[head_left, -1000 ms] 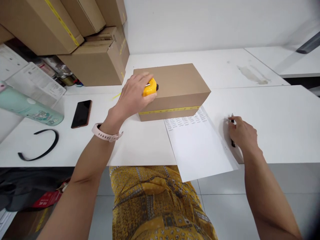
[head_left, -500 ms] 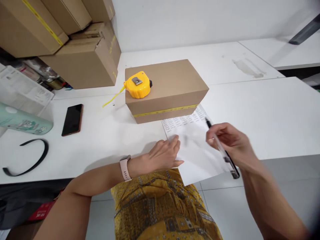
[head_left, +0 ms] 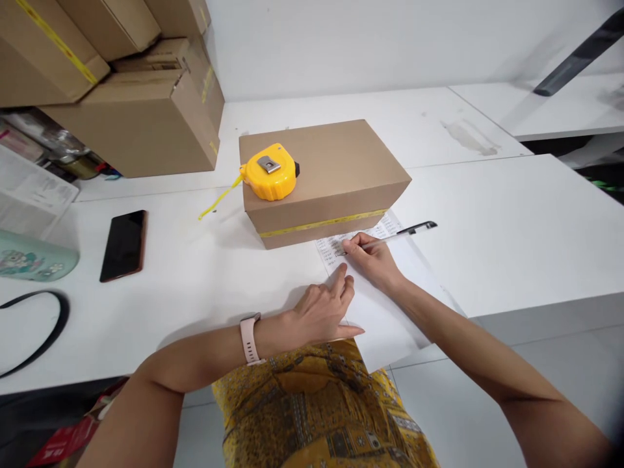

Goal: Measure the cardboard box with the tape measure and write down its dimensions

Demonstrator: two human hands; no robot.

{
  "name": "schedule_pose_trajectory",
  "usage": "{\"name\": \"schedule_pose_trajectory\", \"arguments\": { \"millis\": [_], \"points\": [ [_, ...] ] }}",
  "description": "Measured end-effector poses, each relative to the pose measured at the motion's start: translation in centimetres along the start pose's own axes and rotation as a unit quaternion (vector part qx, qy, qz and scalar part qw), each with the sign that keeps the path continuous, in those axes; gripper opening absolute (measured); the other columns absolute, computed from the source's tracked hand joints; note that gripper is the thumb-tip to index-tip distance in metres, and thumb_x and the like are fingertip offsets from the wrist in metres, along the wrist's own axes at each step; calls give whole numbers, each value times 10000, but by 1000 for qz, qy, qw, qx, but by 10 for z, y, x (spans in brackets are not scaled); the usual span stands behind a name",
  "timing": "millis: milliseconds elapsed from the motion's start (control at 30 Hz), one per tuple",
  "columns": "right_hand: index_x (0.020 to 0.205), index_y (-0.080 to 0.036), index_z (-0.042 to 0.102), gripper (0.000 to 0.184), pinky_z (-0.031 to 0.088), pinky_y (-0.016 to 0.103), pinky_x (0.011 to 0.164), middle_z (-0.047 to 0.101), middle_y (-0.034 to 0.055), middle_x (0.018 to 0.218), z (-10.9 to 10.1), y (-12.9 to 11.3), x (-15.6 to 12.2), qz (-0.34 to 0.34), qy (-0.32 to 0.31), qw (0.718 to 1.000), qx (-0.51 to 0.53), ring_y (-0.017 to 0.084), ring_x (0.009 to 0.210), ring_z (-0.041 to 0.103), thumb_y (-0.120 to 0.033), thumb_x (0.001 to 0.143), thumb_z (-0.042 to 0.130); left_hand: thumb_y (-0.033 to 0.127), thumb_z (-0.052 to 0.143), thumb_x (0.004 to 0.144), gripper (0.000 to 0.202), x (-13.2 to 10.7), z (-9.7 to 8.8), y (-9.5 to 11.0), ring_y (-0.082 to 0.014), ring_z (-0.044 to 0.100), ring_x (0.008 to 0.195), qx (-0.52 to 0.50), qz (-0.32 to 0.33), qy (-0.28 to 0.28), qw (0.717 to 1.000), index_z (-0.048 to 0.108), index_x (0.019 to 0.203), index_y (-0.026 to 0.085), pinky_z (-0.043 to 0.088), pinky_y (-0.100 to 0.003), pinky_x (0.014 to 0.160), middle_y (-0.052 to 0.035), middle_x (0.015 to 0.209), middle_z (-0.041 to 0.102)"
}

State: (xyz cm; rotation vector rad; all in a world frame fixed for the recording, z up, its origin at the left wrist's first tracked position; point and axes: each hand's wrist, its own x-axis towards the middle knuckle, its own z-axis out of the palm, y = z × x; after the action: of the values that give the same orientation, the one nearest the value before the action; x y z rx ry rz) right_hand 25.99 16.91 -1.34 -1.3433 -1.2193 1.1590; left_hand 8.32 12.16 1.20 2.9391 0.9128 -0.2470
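My right hand [head_left: 373, 260] grips a pen [head_left: 407, 231], its tip down at the written lines on a white sheet of paper [head_left: 385, 325]. Rows of small handwriting fill the sheet's upper part. On the paper's left edge rests my left hand [head_left: 327, 305], fingers apart and holding nothing; a watch with a pale pink band is on that wrist. Just beyond the hands sits a closed cardboard box [head_left: 326, 162], covering the sheet's top edge. A yellow tape measure [head_left: 270, 174] lies on the box's near left corner, a short length of its tape hanging out past the side.
Several cardboard boxes [head_left: 141, 123] are stacked at the back left. Along the left lie a phone [head_left: 124, 246], a mint green bottle [head_left: 36, 257] and a black curved band [head_left: 61, 318]. The white table's [head_left: 511, 227] front edge runs close to my lap.
My right hand has moved left and in towards the written lines, bringing the pen tip down to the paper. My left hand stays on the sheet. The view has shifted slightly.
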Motion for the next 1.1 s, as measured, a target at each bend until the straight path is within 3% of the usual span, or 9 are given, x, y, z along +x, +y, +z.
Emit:
{"name": "schedule_pose_trajectory", "arguments": {
  "millis": [100, 233, 467, 667, 1100],
  "points": [
    [758, -208, 565, 429, 374, 273, 546, 534, -28, 676, 1, 7, 2, -34, 26, 999, -23, 109, 601, 457, -594, 794, 749, 736, 466, 922, 938, 0, 3, 0, -293, 738, 816, 3, 5, 19, 1000, 430, 1488, -11, 550, -365, 644, -401, 1542, 370],
    [863, -209, 581, 407, 436, 293, 596, 624, -1, 768, -3, 12, -1, -34, 1, 999, -14, 128, 646, 542, -526, 745, 809, 731, 474, 921, 906, -1, 5, 0, -318, 735, 912, -10, 0, 32, 999, 452, 1477, 17, 554, -358, 678, -377, 1518, 425],
    [721, -238, 447, 299, 287, 270, 489, 385, -75, 557, -4, 18, -9, -60, 26, 993, -93, 94, 500, 320, -376, 869, 667, 697, 499, 931, 795, 4, 4, -2, -304, 736, 900, -11, -7, 19, 1000, 515, 1419, 69, 577, -373, 703, -341, 1503, 456],
    [768, -238, 483, 227, 300, 277, 495, 422, -58, 585, -3, 23, -9, -82, -10, 986, -142, 109, 522, 364, -363, 894, 625, 657, 488, 958, 763, 5, 8, -2, -311, 731, 906, -6, -4, 26, 1000, 499, 1441, 67, 583, -379, 695, -338, 1463, 497],
    [756, -239, 465, 217, 314, 277, 509, 422, -60, 599, -2, 20, -9, -97, -18, 983, -155, 107, 530, 370, -326, 894, 608, 631, 493, 970, 738, 4, 5, 0, -291, 735, 892, 17, -7, 23, 1000, 506, 1446, 68, 581, -348, 687, -324, 1433, 543]
  ]
}}
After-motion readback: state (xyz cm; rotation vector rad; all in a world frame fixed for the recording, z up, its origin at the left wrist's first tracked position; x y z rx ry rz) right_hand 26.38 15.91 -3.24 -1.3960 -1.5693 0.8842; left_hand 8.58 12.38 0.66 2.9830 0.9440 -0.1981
